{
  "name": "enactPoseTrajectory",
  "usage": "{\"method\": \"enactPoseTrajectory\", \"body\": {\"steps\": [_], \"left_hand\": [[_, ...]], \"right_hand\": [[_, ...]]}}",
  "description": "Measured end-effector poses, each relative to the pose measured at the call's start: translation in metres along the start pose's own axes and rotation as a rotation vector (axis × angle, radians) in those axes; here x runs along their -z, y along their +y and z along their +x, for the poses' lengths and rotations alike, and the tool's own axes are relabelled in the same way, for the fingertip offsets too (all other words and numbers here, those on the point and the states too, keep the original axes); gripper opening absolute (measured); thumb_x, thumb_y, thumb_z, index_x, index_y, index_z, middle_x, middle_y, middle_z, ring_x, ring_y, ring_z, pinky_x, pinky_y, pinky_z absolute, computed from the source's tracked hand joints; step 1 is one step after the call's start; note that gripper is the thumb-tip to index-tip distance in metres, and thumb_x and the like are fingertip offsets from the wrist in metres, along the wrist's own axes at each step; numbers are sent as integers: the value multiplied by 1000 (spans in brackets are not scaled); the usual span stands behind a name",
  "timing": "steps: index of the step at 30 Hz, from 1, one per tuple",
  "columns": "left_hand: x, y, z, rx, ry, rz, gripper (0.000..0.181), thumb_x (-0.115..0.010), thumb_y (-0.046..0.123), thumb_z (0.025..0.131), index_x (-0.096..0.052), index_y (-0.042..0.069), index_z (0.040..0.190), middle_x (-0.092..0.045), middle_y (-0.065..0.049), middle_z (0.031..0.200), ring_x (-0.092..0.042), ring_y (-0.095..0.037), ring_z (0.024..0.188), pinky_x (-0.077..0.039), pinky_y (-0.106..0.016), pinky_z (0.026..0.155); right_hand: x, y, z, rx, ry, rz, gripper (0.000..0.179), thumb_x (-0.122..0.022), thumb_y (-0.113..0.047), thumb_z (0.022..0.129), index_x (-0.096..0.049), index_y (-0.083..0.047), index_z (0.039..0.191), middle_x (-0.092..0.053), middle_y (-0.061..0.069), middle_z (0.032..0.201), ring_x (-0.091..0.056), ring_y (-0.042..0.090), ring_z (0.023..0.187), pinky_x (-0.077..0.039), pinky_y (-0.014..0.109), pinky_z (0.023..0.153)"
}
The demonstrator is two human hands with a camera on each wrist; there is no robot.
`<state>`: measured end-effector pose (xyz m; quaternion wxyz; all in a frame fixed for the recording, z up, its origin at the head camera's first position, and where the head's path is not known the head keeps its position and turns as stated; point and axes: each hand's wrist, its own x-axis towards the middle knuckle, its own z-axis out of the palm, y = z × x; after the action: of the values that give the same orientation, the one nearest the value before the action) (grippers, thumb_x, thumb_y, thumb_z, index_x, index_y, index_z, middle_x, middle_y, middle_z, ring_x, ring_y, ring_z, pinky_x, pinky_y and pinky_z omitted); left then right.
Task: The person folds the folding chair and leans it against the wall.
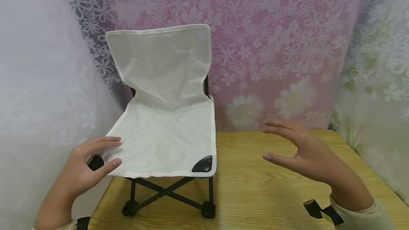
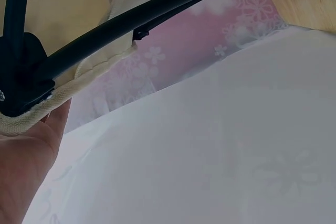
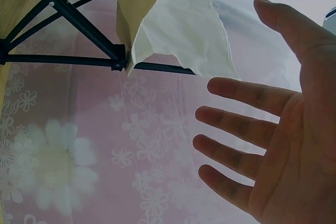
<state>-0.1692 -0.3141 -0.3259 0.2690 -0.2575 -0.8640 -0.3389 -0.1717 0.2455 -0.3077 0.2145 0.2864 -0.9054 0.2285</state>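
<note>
While a whitish curtain (image 1: 41, 81) hangs at the far left, the left hand (image 1: 80, 166) is at the near left corner of a folding chair (image 1: 159, 59), its grip loose, with thumb and fingers apart over the edge of the pale seat (image 1: 169, 141); whether it touches the fabric, I cannot tell. Next comes the chair itself, unfolded and upright on the left part of a wood-grain worktop (image 1: 246, 173), its backrest raised, its dark crossed legs (image 1: 166, 192) spread beneath, and a black corner patch (image 1: 203, 165) at the seat's near right. Behind it spreads a pink floral backdrop (image 1: 255, 56). Farther right, well apart from the chair, the right hand (image 1: 301, 155) hovers over the worktop, fingers extended and thumb spread, its grip holding nothing. Near its wrist, a black device (image 1: 319, 210) shows beside the sleeve (image 1: 364, 219); at the far right hangs a flowered curtain (image 1: 380, 91) with green tints.
</note>
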Motion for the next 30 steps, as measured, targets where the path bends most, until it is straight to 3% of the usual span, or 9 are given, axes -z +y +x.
{"method": "enactPoseTrajectory", "body": {"steps": [9,15,30], "left_hand": [[-3,-6,-6,-34,25,-100,44,-82,-12,76,-78,2,117,-76,-3,128,-65,0,127,-41,-12,111],[-6,-10,-10,-26,34,-126,42,-81,-14,75,-79,1,114,-76,-6,127,-67,-2,125,-43,-14,111],[-16,-17,-15,-109,113,-134,45,-83,-14,71,-79,1,114,-77,-9,126,-67,-7,127,-43,-14,112]], "right_hand": [[-9,-3,4,1,6,22,69,-89,-35,87,-58,-37,149,-53,-11,159,-51,21,148,-45,49,109],[-13,-7,7,2,-23,66,64,-86,-36,90,-60,-32,149,-53,-8,159,-46,29,151,-45,63,110],[-30,-10,15,12,-44,118,58,-83,-41,92,-62,-35,145,-53,-10,158,-49,24,150,-47,60,112]]}}
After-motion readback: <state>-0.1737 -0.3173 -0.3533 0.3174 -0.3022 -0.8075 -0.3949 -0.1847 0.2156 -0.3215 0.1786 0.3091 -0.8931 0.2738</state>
